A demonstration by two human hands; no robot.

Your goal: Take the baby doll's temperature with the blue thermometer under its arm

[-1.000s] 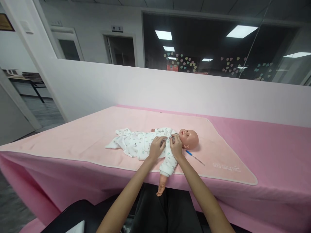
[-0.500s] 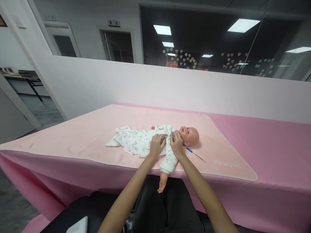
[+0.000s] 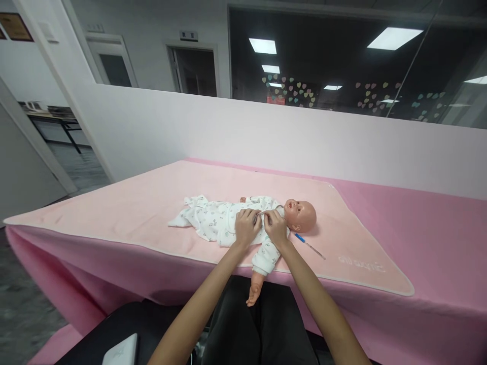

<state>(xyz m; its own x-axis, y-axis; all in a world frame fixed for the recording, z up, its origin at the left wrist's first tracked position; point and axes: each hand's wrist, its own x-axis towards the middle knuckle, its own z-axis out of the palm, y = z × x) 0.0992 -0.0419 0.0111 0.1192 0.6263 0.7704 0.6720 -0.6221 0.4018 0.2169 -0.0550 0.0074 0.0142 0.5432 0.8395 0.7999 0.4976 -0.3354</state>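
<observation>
The doll (image 3: pixel 266 223) lies face up on the blanket (image 3: pixel 133 213) on the desk (image 3: pixel 437 238). Its romper (image 3: pixel 220 220) is pinched at the chest by the left hand (image 3: pixel 246 227) and right hand (image 3: pixel 276 228). The edges are best held taut and aligned while fastened.

The bald baby doll (image 3: pixel 300 215) has a smooth, slightly glossy plastic head, and its bare forearm hanging over the near edge looks the same. Its white printed romper (image 3: pixel 216 223) is soft matt cloth, wrinkled at the legs. The pale pink blanket (image 3: pixel 133 213) is a fuzzy, matt fabric with a stitched hem, lying on a deeper pink, smoother tablecloth (image 3: pixel 437 228). The thin blue-tipped thermometer (image 3: pixel 309 245) looks clear and shiny.
</observation>
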